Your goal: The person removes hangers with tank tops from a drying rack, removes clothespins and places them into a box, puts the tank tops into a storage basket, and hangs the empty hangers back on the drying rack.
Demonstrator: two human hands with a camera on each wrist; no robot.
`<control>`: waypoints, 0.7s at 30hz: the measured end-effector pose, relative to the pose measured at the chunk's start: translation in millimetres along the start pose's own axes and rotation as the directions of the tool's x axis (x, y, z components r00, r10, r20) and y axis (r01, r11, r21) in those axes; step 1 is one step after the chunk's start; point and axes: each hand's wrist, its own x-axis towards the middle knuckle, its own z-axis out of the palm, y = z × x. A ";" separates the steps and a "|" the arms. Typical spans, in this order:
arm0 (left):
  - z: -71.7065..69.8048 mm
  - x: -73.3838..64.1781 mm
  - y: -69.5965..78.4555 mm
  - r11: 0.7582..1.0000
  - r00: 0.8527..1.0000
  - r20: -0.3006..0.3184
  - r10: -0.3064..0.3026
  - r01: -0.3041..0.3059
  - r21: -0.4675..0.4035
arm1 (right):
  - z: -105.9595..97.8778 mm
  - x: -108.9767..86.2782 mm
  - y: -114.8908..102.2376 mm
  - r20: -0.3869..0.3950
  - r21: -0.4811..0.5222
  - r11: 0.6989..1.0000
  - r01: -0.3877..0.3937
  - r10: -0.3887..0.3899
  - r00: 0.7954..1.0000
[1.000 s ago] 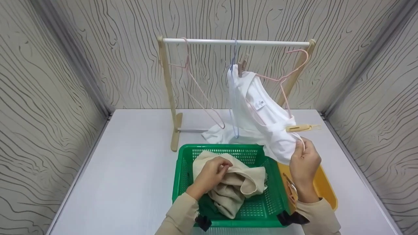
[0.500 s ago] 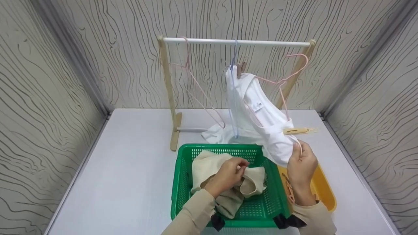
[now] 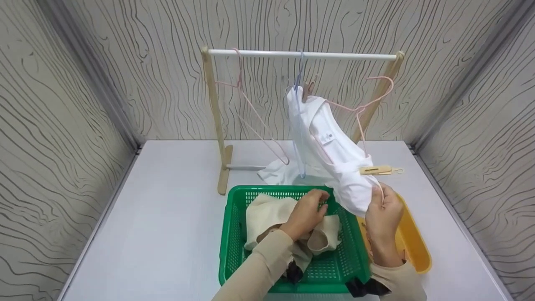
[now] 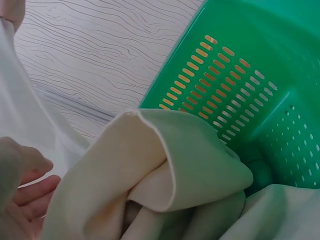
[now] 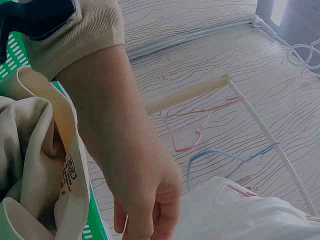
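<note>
My right hand pinches the edge of a white shirt, which slants down from the rack toward me. A pink hanger runs inside the shirt, its hook raised off the rod. Each shoulder carries a clothespin: a brown one at the far side and a light wooden one close to my right fingers. My left hand holds nothing, its fingers loosely bent, close to the shirt's lower part. Below it a beige garment lies crumpled in the green basket.
Behind stands a small rack with a white rod and wooden legs. Another pink hanger and a blue hanger hang on it. A yellow tray with clothespins sits right of the basket, partly under my right arm.
My left hand has moved right and away from me, over the beige garment toward the shirt. My right hand, with the shirt and hanger, has dropped slightly and shifted a little left.
</note>
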 end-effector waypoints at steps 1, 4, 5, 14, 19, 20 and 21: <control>1.5 1.5 0.3 1.000 1.000 -0.005 0.001 -0.001 0.014 | 0.1 -0.4 -0.2 0.000 0.004 1.000 -0.005 0.005 1.000; 7.0 6.0 0.6 0.998 0.999 -0.032 0.017 -0.015 0.058 | 0.6 -1.3 -1.3 0.000 0.011 1.000 -0.022 0.022 1.000; 9.0 7.8 0.7 0.997 0.999 -0.040 0.022 -0.020 0.071 | 1.1 -1.5 -1.6 -0.001 0.009 1.000 -0.024 0.024 1.000; 23.2 20.6 6.2 0.971 0.999 -0.047 0.006 0.006 0.241 | 2.8 -7.1 -5.3 0.015 0.004 0.999 -0.032 0.032 0.999; 31.8 25.8 6.8 0.954 1.000 -0.019 -0.013 0.018 0.299 | 3.5 -10.3 -6.0 0.036 0.024 0.999 -0.034 0.033 0.999; 33.2 26.8 6.5 0.952 1.000 -0.020 -0.016 0.022 0.307 | 3.5 -10.7 -6.3 0.036 0.025 0.999 -0.032 0.031 0.999; 34.2 27.5 6.1 0.948 1.000 -0.023 -0.020 0.026 0.318 | 3.5 -11.2 -6.5 0.037 0.029 0.999 -0.032 0.031 0.999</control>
